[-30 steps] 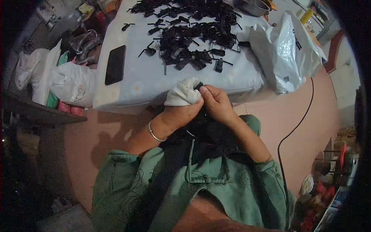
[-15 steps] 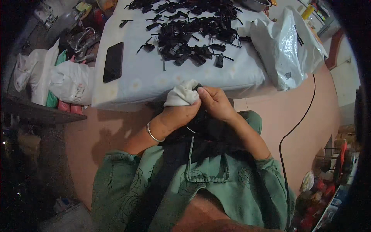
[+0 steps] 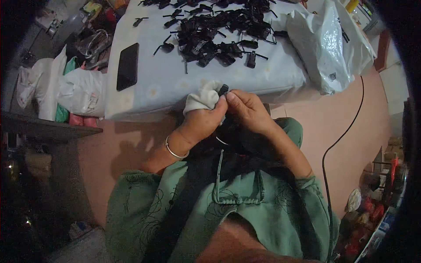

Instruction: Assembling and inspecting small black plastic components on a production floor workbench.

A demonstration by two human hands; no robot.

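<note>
My left hand point(image 3: 201, 125), a bangle on its wrist, is closed around a bunched white cloth point(image 3: 202, 99) just off the table's near edge. Out of the cloth's right side pokes a small black plastic part point(image 3: 223, 90), against my left thumb. My right hand point(image 3: 250, 110) pinches at this part with thumb and forefinger; the fingertips hide its lower end. Ahead lies a heap of similar black parts point(image 3: 210, 35), many with thin rod-like arms. One black part point(image 3: 251, 59) lies at the heap's near right edge.
A dark phone point(image 3: 128, 67) lies at the left on the pale table cover point(image 3: 151, 98). On the right slumps a large white plastic bag point(image 3: 320, 52). A black cable point(image 3: 340, 139) hangs down the right side. White bags point(image 3: 81, 92) fill a shelf at left.
Both hands have shifted slightly upward in view, and the black part now shows more above the cloth. My right fingers sit a little lower on it. The view has tilted slightly.
</note>
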